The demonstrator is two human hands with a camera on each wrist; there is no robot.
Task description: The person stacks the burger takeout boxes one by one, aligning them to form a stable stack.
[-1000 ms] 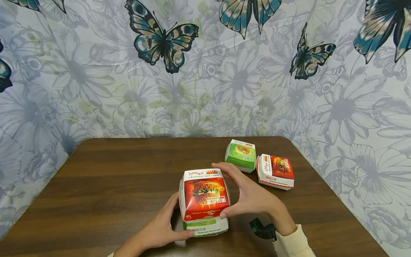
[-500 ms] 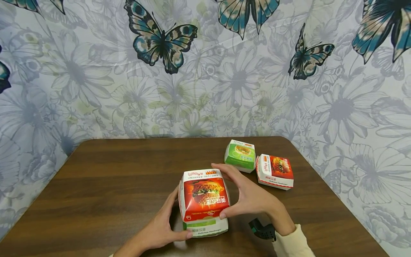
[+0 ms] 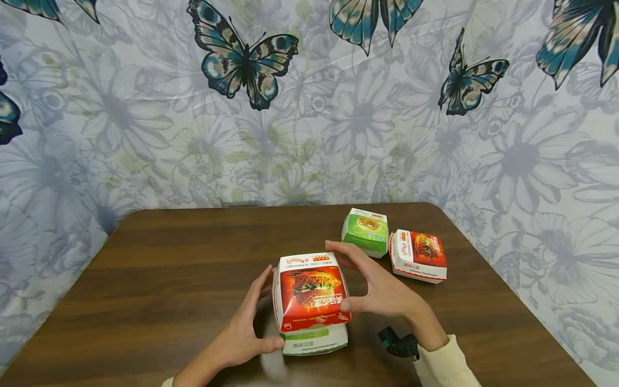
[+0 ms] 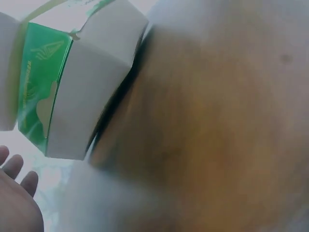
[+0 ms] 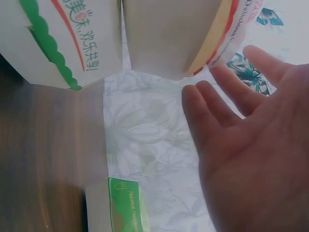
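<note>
A red hamburger box (image 3: 311, 295) sits on top of a green and white hamburger box (image 3: 316, 341) in the head view. My left hand (image 3: 242, 328) stands at the left side of this stack, fingers spread and its thumb tip beside the lower box. On the right is my right hand (image 3: 387, 287), its thumb tip at the red box's right edge; I cannot tell if it touches. The right wrist view has the right hand (image 5: 256, 135) with fingers apart beside the upper box. Left-hand fingers (image 4: 30, 182) lie away from the green box (image 4: 43, 87) in the left wrist view.
Behind the right hand, a green hamburger box (image 3: 366, 231) and another red hamburger box (image 3: 418, 255) stand side by side on the brown table (image 3: 184, 269). A black wrist device (image 3: 398, 343) is by the right sleeve. A butterfly-patterned cloth (image 3: 309, 134) hangs behind the table.
The left thumb has slid leftward off the lower box's front, and the left fingers have risen slightly. The right hand has shifted a little up and right. The stack remains in place.
</note>
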